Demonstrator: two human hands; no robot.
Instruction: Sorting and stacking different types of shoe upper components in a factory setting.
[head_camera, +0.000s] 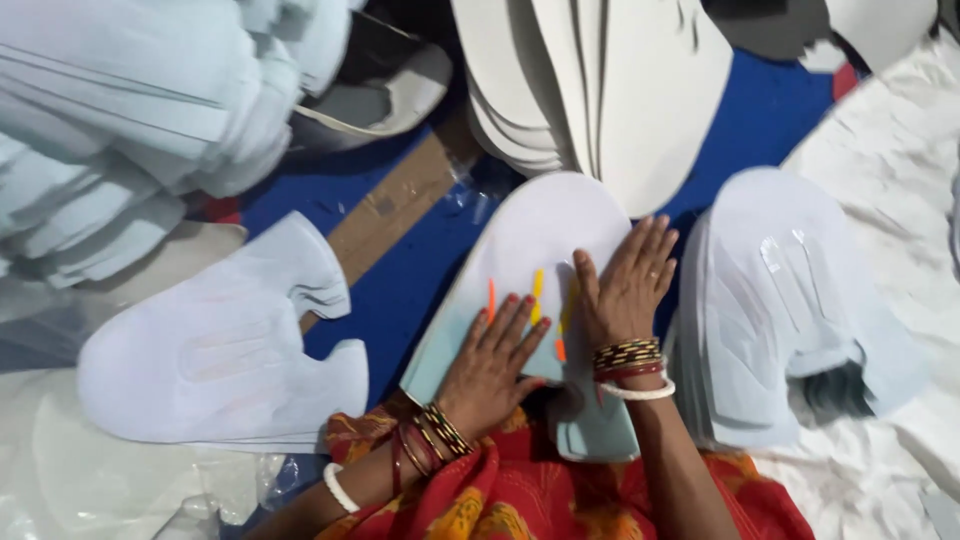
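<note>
Two hands lie flat on one pale shoe-upper cutout (540, 240), which rests on a blue floor covering (400, 290) just in front of the person's red and orange patterned lap (520, 490). The left hand (495, 365) presses its palm on the lower left part of the piece, fingers spread and straight, grip wide and holding nothing. The right hand (630, 290) presses down beside it on the right half, fingers also extended, grip wide and empty. Thin yellow and orange marker strips (537, 290) stick out from the cutout between and just above the two hands. Both wrists carry bangles.

Stacks of like pieces crowd the spot. A pile of white cutouts (220, 350) lies well to the left, a second pile (790, 300) sits just right of the right hand, almost touching the worked piece. A fan of large white sheets (610, 90) overlaps the far edge of the cutout, and a thick heap of pale blue pieces (130, 110) fills the upper left corner. A brown cardboard strip (395, 205) runs across the blue covering between the left pile and the cutout. White crumpled sheeting (890, 180) covers the right side.
</note>
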